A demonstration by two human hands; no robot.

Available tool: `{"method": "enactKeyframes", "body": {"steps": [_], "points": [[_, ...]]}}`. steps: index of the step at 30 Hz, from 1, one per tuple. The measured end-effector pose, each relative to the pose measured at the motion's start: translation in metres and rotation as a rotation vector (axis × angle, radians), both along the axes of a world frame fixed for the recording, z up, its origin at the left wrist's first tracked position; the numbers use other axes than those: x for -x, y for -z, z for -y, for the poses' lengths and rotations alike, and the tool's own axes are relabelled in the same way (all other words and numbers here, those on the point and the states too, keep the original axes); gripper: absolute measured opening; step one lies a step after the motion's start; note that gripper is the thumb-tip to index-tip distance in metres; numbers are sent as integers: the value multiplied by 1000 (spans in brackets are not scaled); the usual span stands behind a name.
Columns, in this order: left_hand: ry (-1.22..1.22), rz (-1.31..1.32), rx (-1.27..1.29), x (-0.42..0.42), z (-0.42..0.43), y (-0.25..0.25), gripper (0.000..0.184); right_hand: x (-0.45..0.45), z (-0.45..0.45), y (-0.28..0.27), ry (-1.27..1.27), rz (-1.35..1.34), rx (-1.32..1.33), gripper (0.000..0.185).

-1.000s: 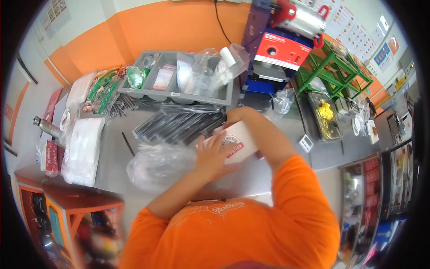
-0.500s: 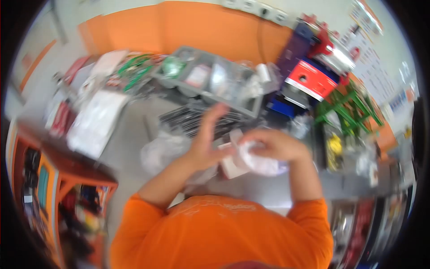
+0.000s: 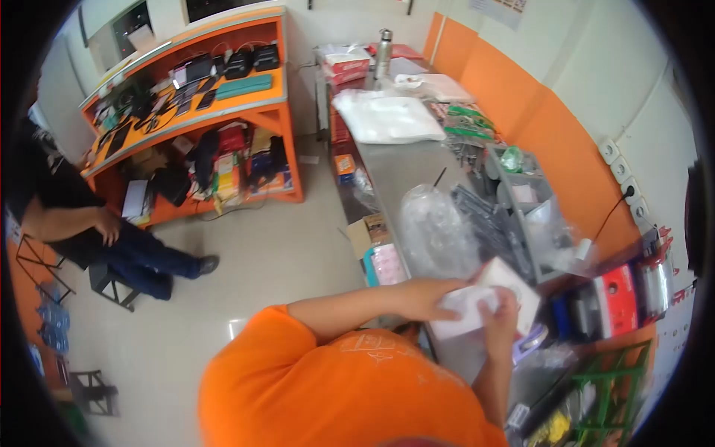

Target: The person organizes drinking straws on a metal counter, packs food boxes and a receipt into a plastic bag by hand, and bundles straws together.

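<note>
A white box is held in front of me over the bench, tilted, with a dark edge along its far side. My left hand is closed on its left side. Across its near face lies a white sheet, whether paper or plastic I cannot tell. My right hand pinches at the right part of this sheet, against the box. Close to the right wrist, a purple ring-shaped thing rests on the bench. Clear plastic bags lie crumpled beyond the left hand.
Dark packed strips and a grey divided bin line the wall side. White packaging and a steel bottle are farther along. A green rack stands at right. A seated person is at left.
My view has swung left, bringing the shelf and the person into sight. My left hand, spread open before, now grips the white box. My right hand has gone from the round white item to the sheet.
</note>
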State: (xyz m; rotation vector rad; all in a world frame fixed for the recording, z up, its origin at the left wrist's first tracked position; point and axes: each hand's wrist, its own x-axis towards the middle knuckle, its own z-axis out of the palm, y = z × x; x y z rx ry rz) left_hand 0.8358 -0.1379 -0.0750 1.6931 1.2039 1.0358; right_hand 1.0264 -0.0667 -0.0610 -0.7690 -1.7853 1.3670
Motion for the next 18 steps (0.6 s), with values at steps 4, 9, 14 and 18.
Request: {"method": "enactKeyframes", "body": {"steps": [4, 9, 14, 18], "points": [[-82, 44, -82, -10, 11, 15, 48, 9, 22, -8, -121, 321, -535, 26], [-305, 364, -18, -30, -33, 34, 34, -62, 20, -22, 534, 161, -151, 24], [-119, 628, 217, -71, -77, 21, 35, -203, -11, 113, 1070, 354, -303, 28], [-249, 259, 75, -96, -112, 31, 44, -204, -3, 135, 901, 118, 278, 41]]}}
